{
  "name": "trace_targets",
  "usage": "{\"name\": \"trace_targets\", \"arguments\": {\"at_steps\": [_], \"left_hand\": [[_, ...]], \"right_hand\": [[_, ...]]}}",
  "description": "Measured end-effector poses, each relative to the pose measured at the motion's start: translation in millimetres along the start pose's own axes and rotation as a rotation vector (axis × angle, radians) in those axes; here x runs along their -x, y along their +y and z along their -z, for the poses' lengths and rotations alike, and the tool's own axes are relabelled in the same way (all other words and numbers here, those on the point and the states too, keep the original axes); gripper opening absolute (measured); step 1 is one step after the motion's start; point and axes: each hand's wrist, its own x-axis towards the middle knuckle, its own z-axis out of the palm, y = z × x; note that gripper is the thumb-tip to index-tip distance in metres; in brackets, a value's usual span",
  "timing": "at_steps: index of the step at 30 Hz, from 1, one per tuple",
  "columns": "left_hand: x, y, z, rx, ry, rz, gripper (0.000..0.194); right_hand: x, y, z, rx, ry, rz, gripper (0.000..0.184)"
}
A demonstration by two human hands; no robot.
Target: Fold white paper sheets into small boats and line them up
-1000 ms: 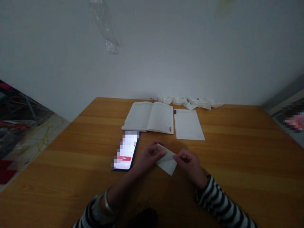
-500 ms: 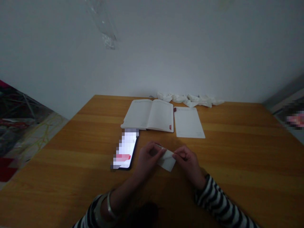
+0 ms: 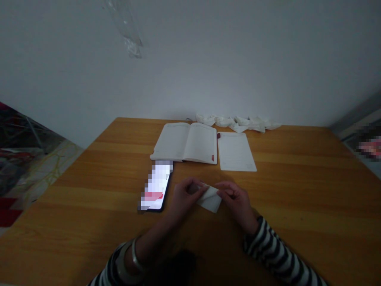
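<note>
A small folded piece of white paper (image 3: 210, 202) is held between my two hands, low over the near middle of the table. My left hand (image 3: 186, 198) pinches its upper left part, the thumb lying on top of the paper. At its right corner, my right hand (image 3: 236, 200) grips the edge between thumb and fingers. A crease or flap runs across the paper's face. To the left of my left hand lies a phone (image 3: 159, 186) with a lit screen.
Behind my hands an open notebook (image 3: 187, 143) lies on the wooden table (image 3: 297, 190). A loose lined sheet (image 3: 236, 153) is beside it. Several crumpled or folded white papers (image 3: 235, 121) line the back edge against the wall (image 3: 208, 59). Clear plastic (image 3: 126, 31) hangs on the wall.
My right hand's fingers have shifted slightly at the paper's right corner, and the paper has tilted a little. Both hands keep hold of it. The whole view has moved slightly.
</note>
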Motion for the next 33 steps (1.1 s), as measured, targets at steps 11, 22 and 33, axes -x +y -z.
{"name": "trace_targets", "arguments": {"at_steps": [11,22,33], "left_hand": [[-3.9,-10.1,-1.4,0.057,0.021,0.122,0.023],[-4.6,-11.5,0.8,-0.049,-0.037,0.034,0.016],[-1.2,-3.1,3.8,-0.261,-0.181,-0.111,0.016]], "right_hand": [[2.0,0.7,-3.4,0.143,-0.02,0.104,0.024],[0.4,8.1,-3.8,0.235,0.019,0.08,0.022],[4.3,9.1,-4.7,0.179,0.097,0.051,0.023]]}}
